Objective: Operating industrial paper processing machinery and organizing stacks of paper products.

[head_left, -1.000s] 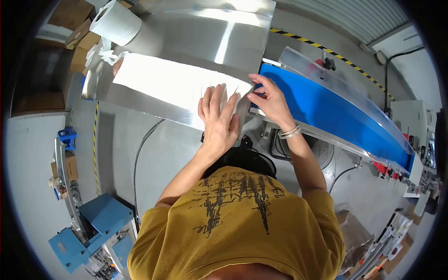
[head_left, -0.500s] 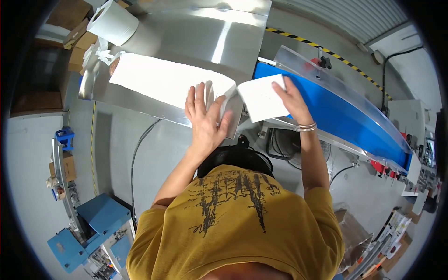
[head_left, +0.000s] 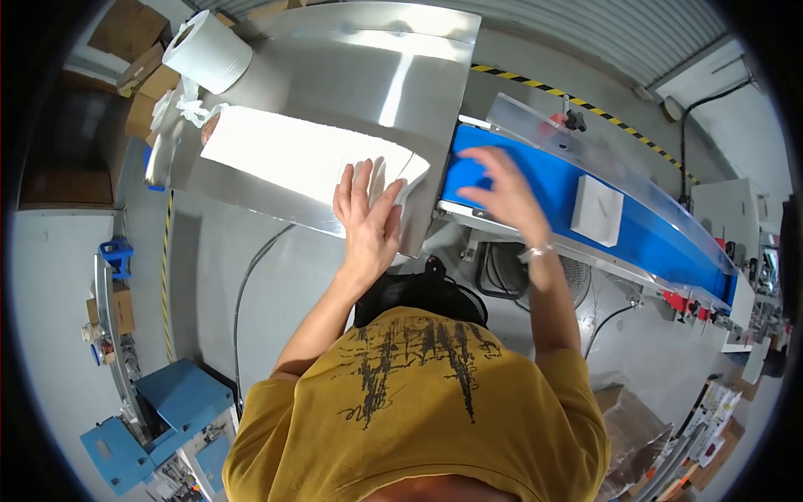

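A long white row of what look like stacked paper squares [head_left: 276,151] lies along the near side of the metal table. My left hand [head_left: 366,213] rests at its right end, fingers stretched out and spread against the paper. Over the left part of the blue conveyor belt [head_left: 544,180] is my right hand [head_left: 502,191], slightly blurred, its fingers apart and nothing in them. Further right, a white square stack of paper [head_left: 597,211] lies flat on the belt, apart from the hand.
A large white paper roll [head_left: 209,52] stands at the table's far left. The metal table [head_left: 335,84] meets the conveyor at its right edge. A clear guard [head_left: 636,176] runs along the belt's far side. Below the belt is a fan [head_left: 577,280]; a black cable [head_left: 242,284] lies on the floor.
My right hand has let go of the white stack, which now lies further right on the blue belt. My left hand stays at the row's right end.
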{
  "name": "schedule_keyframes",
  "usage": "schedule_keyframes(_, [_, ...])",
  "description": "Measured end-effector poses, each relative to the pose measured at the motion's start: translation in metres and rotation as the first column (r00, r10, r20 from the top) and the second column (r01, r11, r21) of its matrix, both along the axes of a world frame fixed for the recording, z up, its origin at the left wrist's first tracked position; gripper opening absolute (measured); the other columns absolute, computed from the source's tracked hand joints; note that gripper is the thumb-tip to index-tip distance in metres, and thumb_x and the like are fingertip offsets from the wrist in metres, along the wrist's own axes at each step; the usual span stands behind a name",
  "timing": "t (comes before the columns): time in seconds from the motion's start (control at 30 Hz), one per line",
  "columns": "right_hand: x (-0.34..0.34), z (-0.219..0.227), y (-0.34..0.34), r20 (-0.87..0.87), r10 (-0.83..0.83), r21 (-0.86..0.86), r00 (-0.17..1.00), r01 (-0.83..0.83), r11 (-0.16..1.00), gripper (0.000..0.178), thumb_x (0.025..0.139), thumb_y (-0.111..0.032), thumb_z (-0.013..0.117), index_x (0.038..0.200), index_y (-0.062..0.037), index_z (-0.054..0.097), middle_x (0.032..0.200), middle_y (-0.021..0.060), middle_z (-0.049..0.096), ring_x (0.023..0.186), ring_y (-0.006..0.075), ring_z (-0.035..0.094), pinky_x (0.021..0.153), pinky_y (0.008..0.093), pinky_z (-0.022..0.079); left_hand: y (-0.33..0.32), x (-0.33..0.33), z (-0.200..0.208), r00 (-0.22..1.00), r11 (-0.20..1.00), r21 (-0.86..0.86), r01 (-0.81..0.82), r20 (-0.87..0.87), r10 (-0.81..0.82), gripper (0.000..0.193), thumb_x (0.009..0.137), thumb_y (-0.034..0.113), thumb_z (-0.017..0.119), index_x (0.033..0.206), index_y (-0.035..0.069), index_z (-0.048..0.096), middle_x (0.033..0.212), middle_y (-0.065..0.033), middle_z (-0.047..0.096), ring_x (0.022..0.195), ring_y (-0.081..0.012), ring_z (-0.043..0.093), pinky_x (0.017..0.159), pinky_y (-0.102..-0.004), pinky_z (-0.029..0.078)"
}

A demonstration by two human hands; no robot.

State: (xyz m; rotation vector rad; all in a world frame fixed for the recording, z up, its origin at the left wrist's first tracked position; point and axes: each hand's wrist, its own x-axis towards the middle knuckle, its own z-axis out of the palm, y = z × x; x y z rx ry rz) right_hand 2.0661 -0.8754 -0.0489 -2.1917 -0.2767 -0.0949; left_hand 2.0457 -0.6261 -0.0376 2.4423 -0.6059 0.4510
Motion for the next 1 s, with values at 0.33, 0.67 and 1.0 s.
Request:
schedule_keyframes(0.33, [0.037, -0.005, 0.044, -0.159, 0.257, 0.234, 0.953, -0.216, 0.948, 0.054, 0.07, -0.011, 0.08, 0.115, -0.007, 0.051, 0.111, 0.0065, 0.057, 0.104, 0.0193, 0.057, 0.089, 0.0328, 0.047, 0.003, 0.001, 0.007, 0.999, 1.0, -0.005, -0.005, -0.038, 0.005, 0.038, 0.075, -0.002, 0.065, 0.107, 0.017, 0.071, 0.146, -0.0169, 0.034, 0.139, -0.0414, 0.021, 0.11, -0.0512, 0.02])
schedule_keyframes(0.67, [0.033, -0.014, 0.041, -0.176, 0.193, 0.285, 0.965, -0.138, 0.949, 0.056, 0.072, -0.019, 0.082, 0.116, -0.0073, 0.049, 0.113, 0.0068, 0.057, 0.106, 0.0188, 0.056, 0.085, 0.0317, 0.047, 0.006, 0.003, 0.009, 0.994, 0.999, -0.033, -0.027, -0.104, 0.023, 0.046, 0.079, 0.0, 0.063, 0.123, 0.012, 0.061, 0.147, -0.0195, 0.03, 0.139, -0.043, 0.02, 0.11, -0.0516, 0.022])
schedule_keyframes(1.0, [0.03, -0.014, 0.04, -0.165, 0.169, 0.352, 0.972, -0.102, 0.93, 0.052, 0.072, -0.012, 0.081, 0.114, -0.008, 0.051, 0.112, 0.0046, 0.058, 0.102, 0.0167, 0.057, 0.084, 0.0298, 0.048, 0.005, 0.002, 0.005, 0.999, 1.0, 0.01, 0.005, -0.046, -0.005, 0.045, 0.077, -0.002, 0.064, 0.12, 0.012, 0.064, 0.146, -0.0192, 0.032, 0.137, -0.0441, 0.021, 0.109, -0.0527, 0.022])
